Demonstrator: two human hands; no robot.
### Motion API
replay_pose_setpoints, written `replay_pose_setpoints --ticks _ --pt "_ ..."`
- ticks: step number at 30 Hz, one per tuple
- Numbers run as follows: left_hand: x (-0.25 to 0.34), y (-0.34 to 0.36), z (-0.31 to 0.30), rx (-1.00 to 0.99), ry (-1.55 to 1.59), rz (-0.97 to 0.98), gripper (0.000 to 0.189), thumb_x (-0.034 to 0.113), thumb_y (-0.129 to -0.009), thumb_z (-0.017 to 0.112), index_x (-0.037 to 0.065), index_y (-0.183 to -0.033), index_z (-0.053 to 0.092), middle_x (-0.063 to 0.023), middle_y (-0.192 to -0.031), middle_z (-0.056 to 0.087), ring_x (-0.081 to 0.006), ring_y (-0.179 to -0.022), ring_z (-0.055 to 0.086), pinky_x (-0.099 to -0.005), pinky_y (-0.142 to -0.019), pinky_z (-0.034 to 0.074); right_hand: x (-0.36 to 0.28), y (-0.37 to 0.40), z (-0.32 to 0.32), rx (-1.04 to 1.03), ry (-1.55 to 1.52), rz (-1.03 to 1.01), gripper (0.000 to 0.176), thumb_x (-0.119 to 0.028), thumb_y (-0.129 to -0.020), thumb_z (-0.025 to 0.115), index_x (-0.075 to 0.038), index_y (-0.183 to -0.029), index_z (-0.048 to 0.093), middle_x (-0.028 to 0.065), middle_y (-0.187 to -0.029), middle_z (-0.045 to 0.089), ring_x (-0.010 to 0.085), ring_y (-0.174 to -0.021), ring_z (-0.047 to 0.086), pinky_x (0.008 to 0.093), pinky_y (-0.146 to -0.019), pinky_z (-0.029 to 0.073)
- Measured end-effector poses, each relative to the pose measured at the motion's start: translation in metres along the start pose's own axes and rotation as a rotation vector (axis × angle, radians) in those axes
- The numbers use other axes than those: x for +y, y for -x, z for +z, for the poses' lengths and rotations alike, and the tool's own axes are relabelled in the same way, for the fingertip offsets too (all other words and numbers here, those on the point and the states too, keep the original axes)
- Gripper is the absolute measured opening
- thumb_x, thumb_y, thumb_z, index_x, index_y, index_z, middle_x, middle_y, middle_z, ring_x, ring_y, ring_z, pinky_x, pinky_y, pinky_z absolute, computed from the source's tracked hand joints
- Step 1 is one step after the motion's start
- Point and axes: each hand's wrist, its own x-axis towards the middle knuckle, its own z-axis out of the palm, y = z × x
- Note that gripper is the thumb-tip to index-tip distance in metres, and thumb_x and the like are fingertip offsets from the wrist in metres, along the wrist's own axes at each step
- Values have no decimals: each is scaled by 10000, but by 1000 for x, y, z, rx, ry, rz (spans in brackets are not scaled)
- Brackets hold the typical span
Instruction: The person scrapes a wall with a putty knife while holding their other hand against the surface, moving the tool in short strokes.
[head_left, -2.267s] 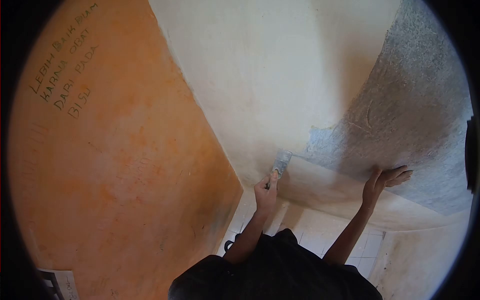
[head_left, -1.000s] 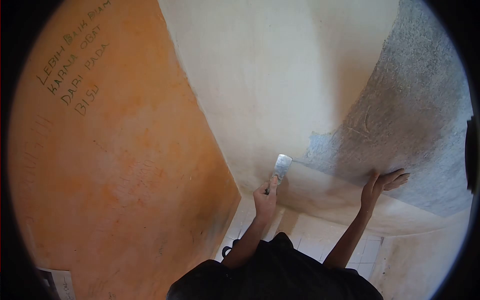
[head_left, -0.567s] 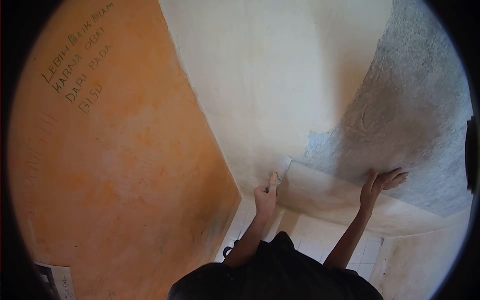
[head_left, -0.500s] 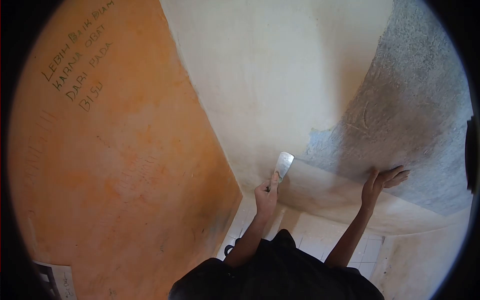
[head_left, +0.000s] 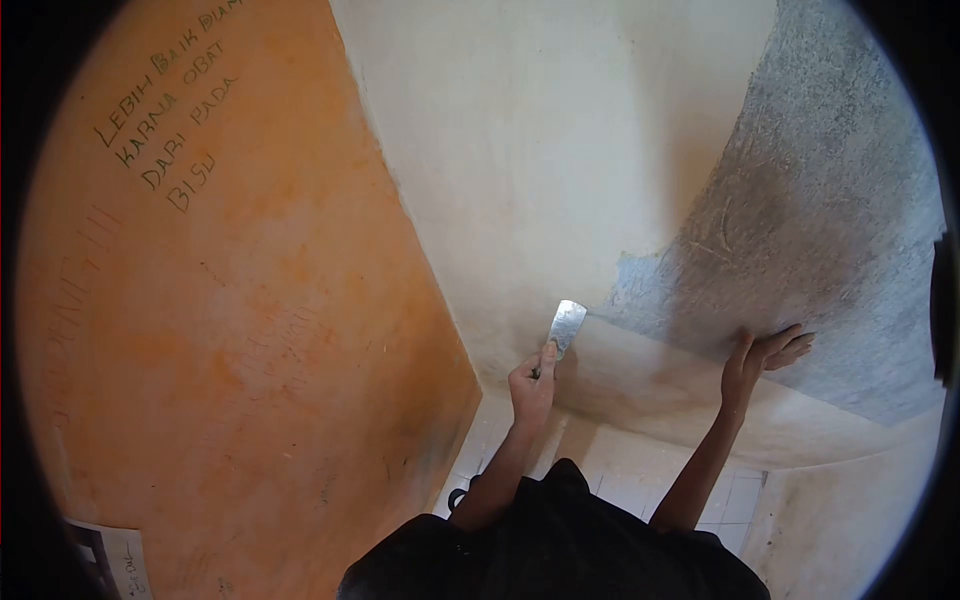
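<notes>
My left hand (head_left: 531, 385) is closed round the handle of a metal scraper (head_left: 567, 322), thumb along its upper part. The broad blade points up and away, overlapping the cream-painted wall (head_left: 520, 150) just left of the ragged lower edge of a bare patch. My right hand (head_left: 760, 360) rests with fingers stretched out and pointing right against the rough grey bare patch (head_left: 800, 210), near its lower border. Most of the scraper's handle is hidden in my left fingers.
On the left stands an orange wall (head_left: 250, 330) with handwriting, meeting the cream wall at a corner. A paper sheet (head_left: 125, 560) hangs at its lower left. White floor tiles (head_left: 640, 490) show below, past my dark clothing (head_left: 550, 540). Another pale wall (head_left: 840, 520) is at lower right.
The view has shifted slightly, so the walls sit a little differently in frame. Both hands keep nearly the same places, with the scraper still in my left hand.
</notes>
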Motion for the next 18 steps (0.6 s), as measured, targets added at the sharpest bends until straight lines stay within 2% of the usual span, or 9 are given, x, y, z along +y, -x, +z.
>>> replay_pose_setpoints --ticks 3,8,11,13,18 --pt "-12 7 -1 15 10 -17 412 280 -948 595 30 -627 532 83 -594 366 -22 -564 322 -238 -478 253 6 3 -1 7 10 -8 867 -546 -950 378 -41 -1485 -81 239 -1526 -175 467 -1390 -158 601 -1086 -85" --pt "8 7 0 12 24 -50 415 278 -942 606 21 -622 542 85 -595 363 -25 -569 309 -246 -483 249 1 2 2 20 16 -21 858 -538 -952 373 -39 -1484 -79 241 -1526 -170 469 -1389 -159 610 -1082 -85" --pt "6 3 -2 14 -75 0 406 275 -938 612 10 -635 553 85 -598 369 -26 -565 309 -245 -483 252 1 -1 3 22 -8 7 852 -523 -956 377 -35 -1483 -81 246 -1525 -167 473 -1388 -155 612 -1083 -81" --pt "9 6 4 4 -29 5 372 322 -951 577 62 -685 589 66 -565 446 -16 -484 388 -207 -441 292 4 0 4 40 23 -38 853 -519 -954 384 -37 -1484 -80 252 -1523 -169 477 -1388 -152 617 -1081 -78" --pt "-7 8 -4 21 -69 -12 357 313 -950 580 46 -715 613 70 -566 445 -17 -487 394 -210 -438 295 6 3 1 24 25 -19 850 -497 -956 395 -27 -1481 -80 264 -1520 -163 486 -1385 -142 609 -1086 -68"
